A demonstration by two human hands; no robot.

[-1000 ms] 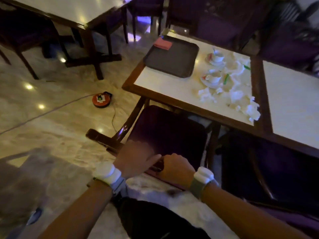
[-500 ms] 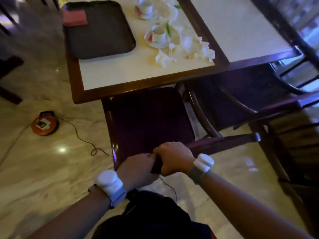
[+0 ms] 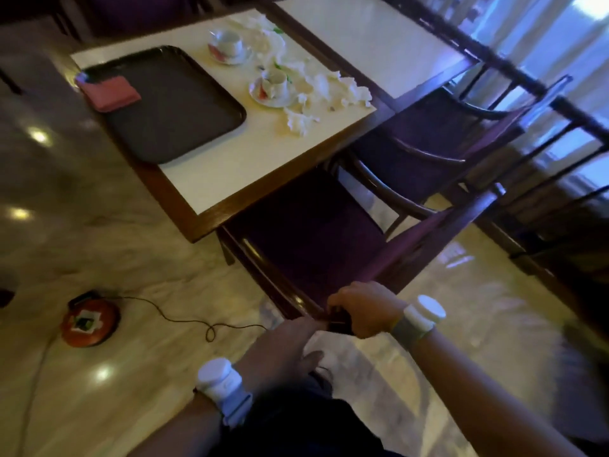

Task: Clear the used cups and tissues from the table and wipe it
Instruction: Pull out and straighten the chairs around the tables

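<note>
Table (image 3: 230, 166): light top in a dark wood frame, nothing cleared from it and, by our judgement, not yet wiped. We had not begun the clearing proper.

Chair (image 3: 313, 245): purple seat, tucked part way under the near edge of the table, its top rail toward us. We judged it was being handled to open a way to the table.

Tray (image 3: 184, 127): dark, rectangular, on the left part of the table, bare but for the cloth.

Cloth (image 3: 108, 92): pink, folded, on the far left corner of the tray, unused as far as we could tell.

Tissues (image 3: 333, 90): white, crumpled, scattered over the right part of the table beside and beyond the cups, one clump (image 3: 298, 122) nearest the table's edge.

Cups: near cup (image 3: 275, 82) and far cup (image 3: 229, 41), each on its own saucer, both upright, right of the tray.

Our right hand (image 3: 365, 308): fingers closed around the chair's top rail.

Our left hand (image 3: 283, 347): beside the right, fingertips at the same rail; blurred, so we could not tell whether it gripped.

Cups and tissues lay well apart from both hands, across the chair seat, with no finger touching any of them.
</note>
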